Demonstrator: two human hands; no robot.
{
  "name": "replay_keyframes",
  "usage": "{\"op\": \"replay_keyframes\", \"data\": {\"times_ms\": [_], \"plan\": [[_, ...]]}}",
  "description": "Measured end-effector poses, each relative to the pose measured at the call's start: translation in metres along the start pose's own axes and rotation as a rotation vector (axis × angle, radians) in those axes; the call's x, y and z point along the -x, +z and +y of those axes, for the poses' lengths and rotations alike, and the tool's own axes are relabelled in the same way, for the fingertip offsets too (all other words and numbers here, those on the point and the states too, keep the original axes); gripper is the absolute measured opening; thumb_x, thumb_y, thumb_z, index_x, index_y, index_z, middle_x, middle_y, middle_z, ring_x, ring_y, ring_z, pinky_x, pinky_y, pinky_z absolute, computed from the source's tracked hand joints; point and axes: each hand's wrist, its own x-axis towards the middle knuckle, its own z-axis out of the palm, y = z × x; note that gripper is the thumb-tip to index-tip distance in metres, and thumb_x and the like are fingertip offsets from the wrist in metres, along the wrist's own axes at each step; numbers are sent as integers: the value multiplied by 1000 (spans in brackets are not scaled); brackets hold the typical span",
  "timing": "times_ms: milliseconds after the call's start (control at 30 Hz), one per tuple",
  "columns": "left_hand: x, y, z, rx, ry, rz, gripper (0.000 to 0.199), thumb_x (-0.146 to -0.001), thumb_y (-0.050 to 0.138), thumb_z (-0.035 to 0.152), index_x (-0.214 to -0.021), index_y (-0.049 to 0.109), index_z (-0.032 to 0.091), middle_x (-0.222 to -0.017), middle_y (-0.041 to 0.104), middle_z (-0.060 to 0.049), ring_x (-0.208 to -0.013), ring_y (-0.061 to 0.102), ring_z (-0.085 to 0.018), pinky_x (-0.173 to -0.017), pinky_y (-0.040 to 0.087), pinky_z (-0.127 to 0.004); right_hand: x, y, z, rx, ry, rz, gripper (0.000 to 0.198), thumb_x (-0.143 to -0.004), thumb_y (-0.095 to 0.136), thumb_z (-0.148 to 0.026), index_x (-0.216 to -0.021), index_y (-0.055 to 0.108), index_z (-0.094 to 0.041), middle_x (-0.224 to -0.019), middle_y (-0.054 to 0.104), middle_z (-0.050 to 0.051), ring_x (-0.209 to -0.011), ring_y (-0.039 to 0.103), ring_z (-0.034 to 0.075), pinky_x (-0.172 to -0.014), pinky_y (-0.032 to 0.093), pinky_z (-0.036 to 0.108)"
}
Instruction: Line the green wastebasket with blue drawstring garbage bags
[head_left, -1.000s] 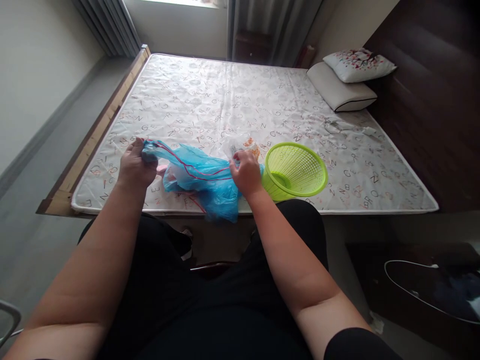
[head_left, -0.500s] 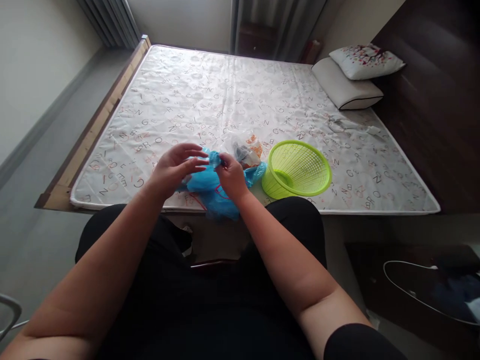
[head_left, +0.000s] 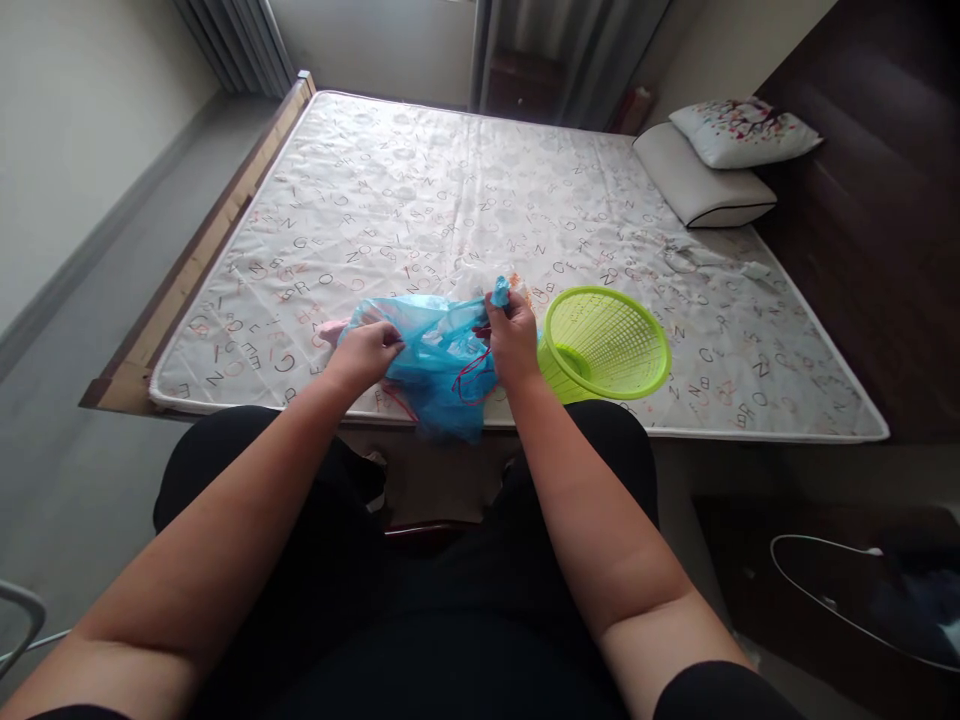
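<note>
Blue, thin, translucent plastic bag (head_left: pixel 442 335): lies crumpled at the near edge of the white, letter-printed mattress (head_left: pixel 360 230), its lower part hanging over the edge between the knees. Left hand (head_left: pixel 371 352): grip narrow, pinching the bag's film. Right hand (head_left: pixel 514 330): grip closed on a bunched tuft of the same film, tip showing above the thumb. Risk 1: film looks flimsy; pulling the grips apart hard could tear it, most likely near the pinched spots. Risk 2: thin red plastic drawstring (head_left: pixel 471 380) loops loose beneath the right hand; it could snag on a finger or knot. Risk 3: overhanging weight, if the left grip slackens, could drag the bag off the edge. Light-green, perforated plastic basket (head_left: pixel 611 340) leans just beside the right wrist; an outward sweep of that arm might knock it over. Clear, orange-marked plastic packaging (head_left: pixel 520 288) behind the right hand could be caught up with the film. Pink object (head_left: pixel 331 330) near the left hand: partly hidden, identity unclear.
</note>
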Motion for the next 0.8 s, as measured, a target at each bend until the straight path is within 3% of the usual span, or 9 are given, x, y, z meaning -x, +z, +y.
{"op": "replay_keyframes", "data": {"times_ms": [167,400,500,600,700,800], "plan": [[-1,-21,-14,-42,-31,-55,14,-87,67,35,-85,75,24,-96,81,-9,-92,73,-29,-85,53,-38,-6,-13,2,-19,-8,65,45,-91,78,-64,-92,54,-26,-74,51,-8,-59,56,7,-56,54,20],[2,-35,-13,-89,-100,-155,17,-83,66,38,-76,71,23,-81,75,-8,-79,69,-26,-76,52,-36,-6,-15,-4,-2,-17,111,41,-92,80,-58,-93,54,-25,-74,55,-8,-59,57,7,-56,51,19],[1,-39,-14,-37,-168,-106,12,-80,70,34,-79,74,23,-78,74,-7,-83,70,-28,-82,54,-36,-7,-17,-5,7,-7,134,40,-94,77,-58,-94,54,-25,-75,57,-8,-60,60,7,-55,51,20],[-4,-43,-17,240,-278,-4,13,-77,76,33,-83,76,22,-73,70,-6,-76,69,-27,-78,57,-38,-11,-22,-4,2,7,191,39,-95,76,-59,-100,55,-26,-74,56,-8,-54,55,7,-50,46,20],[-10,-49,-20,749,-351,128,19,-76,79,31,-90,71,21,-79,69,-5,-71,67,-22,-71,60,-38,-16,-28,-6,1,11,241,43,-92,80,-61,-104,56,-27,-77,59,-7,-51,48,6,-46,39,20],[-15,-58,-23,1089,-321,316,21,-86,76,32,-99,62,23,-87,69,-1,-83,71,-20,-79,64,-40,-18,-36,-13,31,-10,176,49,-85,87,-63,-103,60,-26,-85,66,-3,-61,56,9,-48,42,21]]}}
